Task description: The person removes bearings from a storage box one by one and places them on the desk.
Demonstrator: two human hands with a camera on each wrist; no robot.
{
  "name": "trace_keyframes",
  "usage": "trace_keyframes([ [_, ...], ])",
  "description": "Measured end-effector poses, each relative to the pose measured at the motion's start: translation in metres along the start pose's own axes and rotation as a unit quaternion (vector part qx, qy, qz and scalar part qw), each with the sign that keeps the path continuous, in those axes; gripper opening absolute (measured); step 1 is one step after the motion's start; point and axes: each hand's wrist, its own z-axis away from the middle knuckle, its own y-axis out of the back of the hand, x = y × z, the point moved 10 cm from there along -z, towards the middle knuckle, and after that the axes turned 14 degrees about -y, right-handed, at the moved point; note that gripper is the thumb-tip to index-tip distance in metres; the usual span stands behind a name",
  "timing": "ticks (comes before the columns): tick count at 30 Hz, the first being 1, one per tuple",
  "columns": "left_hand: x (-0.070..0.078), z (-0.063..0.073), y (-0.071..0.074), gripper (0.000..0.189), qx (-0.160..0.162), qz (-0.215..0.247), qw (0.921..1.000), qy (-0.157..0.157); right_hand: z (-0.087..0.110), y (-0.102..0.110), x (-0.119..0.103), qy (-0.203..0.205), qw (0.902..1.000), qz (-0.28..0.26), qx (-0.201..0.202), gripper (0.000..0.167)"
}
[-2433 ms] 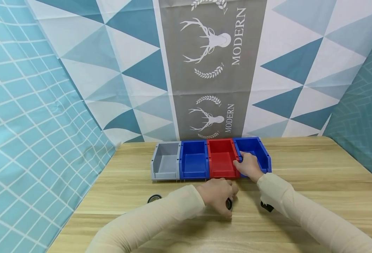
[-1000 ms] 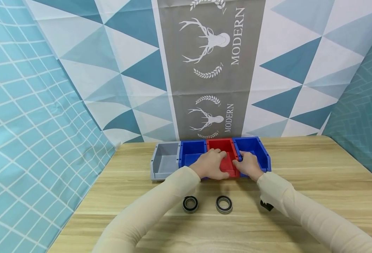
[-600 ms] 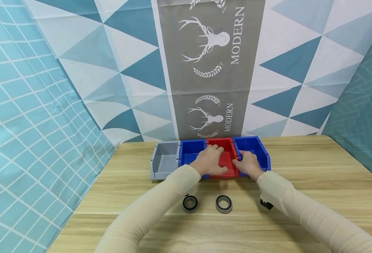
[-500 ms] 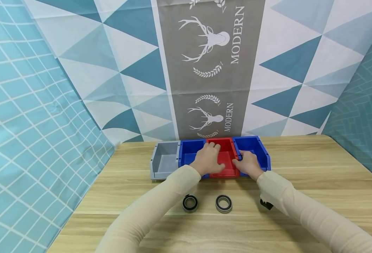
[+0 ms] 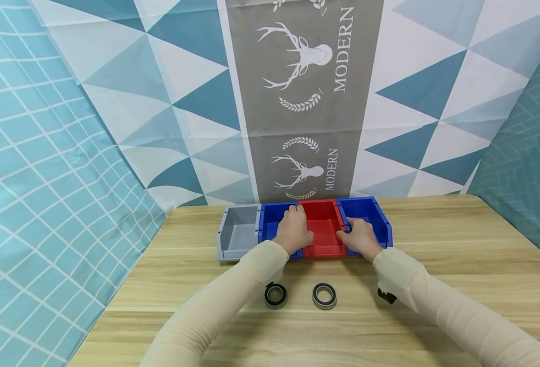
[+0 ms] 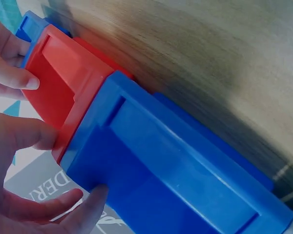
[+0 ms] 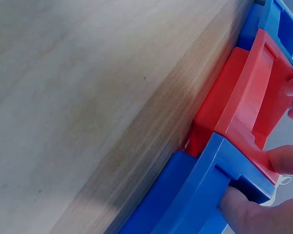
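A row of joined open-front storage bins stands at the table's back: a grey bin (image 5: pixel 242 235), a blue bin (image 5: pixel 271 229), a red bin (image 5: pixel 325 235) and another blue bin (image 5: pixel 365 208). My left hand (image 5: pixel 292 232) pinches the adjoining walls of the red bin and the left blue bin. In the left wrist view its thumb touches the red wall, while its fingers reach into the blue bin. With my right hand (image 5: pixel 362 238) I grip the adjoining walls between red and right blue; one digit lies inside the blue bin in the right wrist view.
Two ball bearings lie flat on the wooden table (image 5: pixel 205 326) in front of the bins, a left bearing (image 5: pixel 275 305) and a right bearing (image 5: pixel 324 305). A small dark object (image 5: pixel 386 296) shows beneath the right sleeve. A patterned cloth (image 5: pixel 306 112) hangs behind the bins.
My left hand has left the right bearing, gone to the red bin, then moved left onto the wall beside the left blue bin. The right hand stays in place.
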Motion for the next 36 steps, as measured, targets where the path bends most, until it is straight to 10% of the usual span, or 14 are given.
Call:
trace_keyframes([
  [18, 0.001, -0.002, -0.005, 0.055, -0.003, 0.010, 0.9998, -0.014, -0.002, 0.005, 0.003, -0.011, 0.9992, 0.007, -0.039, 0.064],
  [36, -0.002, -0.002, -0.006, 0.060, 0.007, 0.022, 0.9995, -0.020, 0.003, 0.015, -0.001, 0.032, 0.9813, 0.069, -0.177, 0.068],
])
